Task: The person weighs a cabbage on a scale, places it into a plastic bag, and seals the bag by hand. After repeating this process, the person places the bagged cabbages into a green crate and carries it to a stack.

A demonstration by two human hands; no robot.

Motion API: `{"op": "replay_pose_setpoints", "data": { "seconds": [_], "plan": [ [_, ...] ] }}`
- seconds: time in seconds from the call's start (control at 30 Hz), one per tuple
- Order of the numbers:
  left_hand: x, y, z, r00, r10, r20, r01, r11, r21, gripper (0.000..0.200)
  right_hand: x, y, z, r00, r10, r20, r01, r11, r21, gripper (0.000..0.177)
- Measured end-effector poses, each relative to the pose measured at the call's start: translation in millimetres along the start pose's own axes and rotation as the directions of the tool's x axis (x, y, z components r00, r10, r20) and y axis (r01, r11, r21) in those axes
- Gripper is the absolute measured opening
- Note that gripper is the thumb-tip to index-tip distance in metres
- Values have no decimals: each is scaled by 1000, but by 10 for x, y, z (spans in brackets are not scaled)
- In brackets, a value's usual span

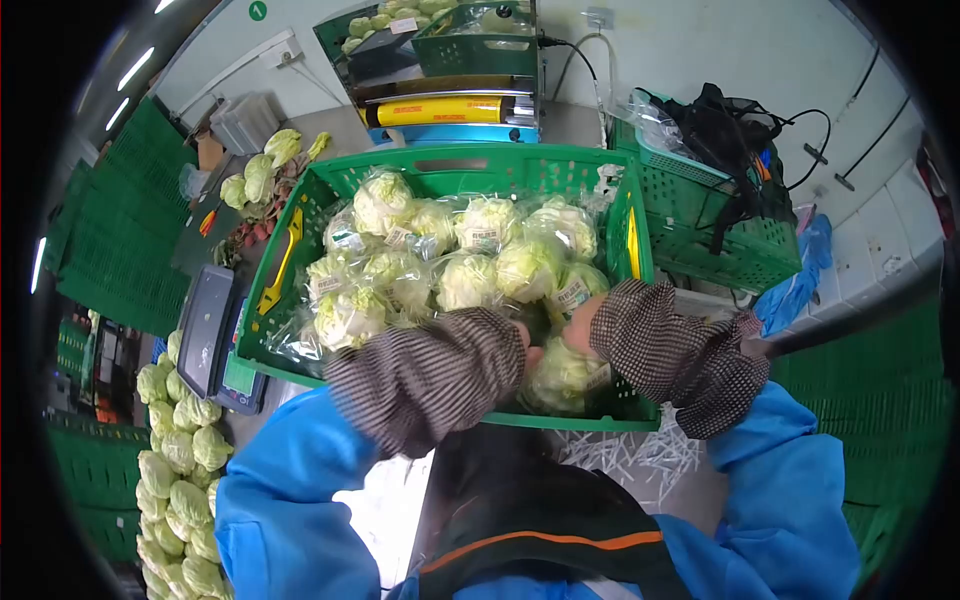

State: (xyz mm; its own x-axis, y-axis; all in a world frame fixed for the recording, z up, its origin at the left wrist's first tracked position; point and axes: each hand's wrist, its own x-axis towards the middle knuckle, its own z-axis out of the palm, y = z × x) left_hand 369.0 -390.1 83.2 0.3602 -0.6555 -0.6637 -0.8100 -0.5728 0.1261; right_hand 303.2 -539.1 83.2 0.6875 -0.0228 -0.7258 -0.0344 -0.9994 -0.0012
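Note:
Plastic-bagged heads of pale green cabbage, several with labels, lie in a green crate (520, 153). Near its front right corner, my right hand (582, 326) is closed at the upper edge of one bagged cabbage (560, 382); its fingertips are hidden. Close on its left is my left hand (528, 346), turned inward at the same cabbage. Most of its fingers are out of sight behind the checked sleeve cover, so its grip does not show. Another labelled bagged cabbage (578, 287) sits just beyond my right hand.
Loose cabbages (180, 440) are piled at the left, below a scale (212, 335). A wrapping machine with a yellow roll (440, 110) stands behind the crate. More green crates (700, 225), holding a black bag (735, 135), stand at the right. Shredded white strips (640, 460) lie in front.

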Motion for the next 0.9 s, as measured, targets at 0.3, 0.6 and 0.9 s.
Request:
{"op": "replay_pose_setpoints", "data": {
  "seconds": [0.3, 0.6, 0.9],
  "plan": [
    [-870, -3114, -236, 174, -298, -939, 483, 856, -182, 61, -280, 546, 353, 28, 310, -950, 61, 948, 311, 41],
    [-432, -4759, 360, 669, -585, -458, -229, 423, -877, 14, -272, 452, 403, 744, 606, -283, 515, -249, 821, 21],
    [579, -4304, -704, 658, -466, -592, -256, 601, -757, 26, -553, 78, 706, 525, 827, -200, 507, -115, 854, 27]
  ]
}}
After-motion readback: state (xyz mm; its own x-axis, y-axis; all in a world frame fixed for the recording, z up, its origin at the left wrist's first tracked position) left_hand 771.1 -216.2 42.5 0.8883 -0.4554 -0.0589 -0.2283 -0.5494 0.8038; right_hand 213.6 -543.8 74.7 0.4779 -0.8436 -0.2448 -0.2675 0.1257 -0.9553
